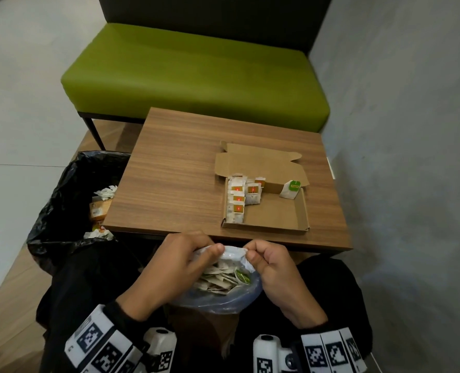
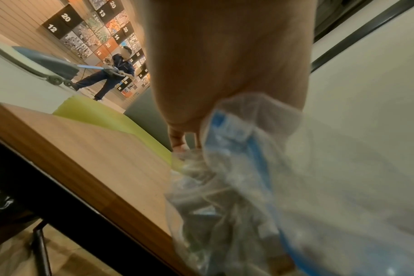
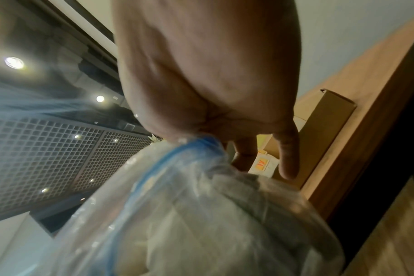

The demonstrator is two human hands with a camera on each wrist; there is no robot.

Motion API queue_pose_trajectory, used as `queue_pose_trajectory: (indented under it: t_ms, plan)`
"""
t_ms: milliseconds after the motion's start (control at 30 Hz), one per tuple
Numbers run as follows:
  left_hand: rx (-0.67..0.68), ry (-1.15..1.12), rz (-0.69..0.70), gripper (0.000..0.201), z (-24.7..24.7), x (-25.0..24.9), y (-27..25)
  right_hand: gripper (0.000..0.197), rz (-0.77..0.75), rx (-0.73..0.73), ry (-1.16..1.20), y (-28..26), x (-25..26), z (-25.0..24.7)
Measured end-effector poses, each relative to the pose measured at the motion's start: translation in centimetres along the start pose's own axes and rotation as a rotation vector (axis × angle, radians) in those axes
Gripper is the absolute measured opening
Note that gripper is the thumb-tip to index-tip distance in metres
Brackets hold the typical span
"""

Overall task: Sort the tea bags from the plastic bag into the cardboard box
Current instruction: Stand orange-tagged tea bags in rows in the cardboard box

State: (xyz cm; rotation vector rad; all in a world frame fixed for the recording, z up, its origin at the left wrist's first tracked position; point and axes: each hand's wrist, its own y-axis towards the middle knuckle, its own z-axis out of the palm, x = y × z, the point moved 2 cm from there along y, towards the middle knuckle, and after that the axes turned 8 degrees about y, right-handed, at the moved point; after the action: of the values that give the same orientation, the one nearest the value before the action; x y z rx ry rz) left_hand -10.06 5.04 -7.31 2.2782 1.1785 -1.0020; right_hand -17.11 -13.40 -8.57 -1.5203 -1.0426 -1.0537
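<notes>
A clear plastic bag [image 1: 223, 300] with a blue zip strip sits on my lap, full of several tea bags [image 1: 218, 278]. My left hand [image 1: 180, 262] and right hand [image 1: 272, 265] each pinch the bag's rim and hold its mouth apart. The bag [image 2: 236, 186] fills the left wrist view under my palm, and the bag [image 3: 189, 214] does likewise in the right wrist view. An open flat cardboard box [image 1: 274, 214] lies on the wooden table [image 1: 169, 184]. Several red-tagged tea bags [image 1: 239, 197] are stacked along its left side. One green-tagged tea bag [image 1: 290, 189] leans at its far right corner.
A bin lined with a black bag [image 1: 70, 200] holding wrappers stands left of the table. A green bench [image 1: 196, 74] is behind the table and a grey wall [image 1: 412, 130] runs on the right. In the left wrist view a person [image 2: 111, 72] pushes a machine far off.
</notes>
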Motion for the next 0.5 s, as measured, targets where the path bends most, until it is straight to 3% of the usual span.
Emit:
queue_pose_trajectory:
  t_ms: [167,333,400,500]
  plan:
    - [-0.154,-0.035,-0.113,0.051,-0.5,0.4,0.3,0.02,-0.092,-0.047,0.029,0.8,0.7,0.8]
    - [-0.439,-0.14,-0.254,0.054,-1.9,1.4,0.3,0.045,-0.133,-0.303,-0.082,0.6,1.8,1.4]
    - [-0.497,-0.24,-0.326,0.053,-2.5,2.1,0.3,0.047,-0.095,-0.292,-0.097,0.5,2.4,2.3]
    - [-0.519,-0.348,-0.353,0.047,-3.4,2.6,0.6,0.034,-0.101,-0.25,-0.05,1.4,3.4,3.8]
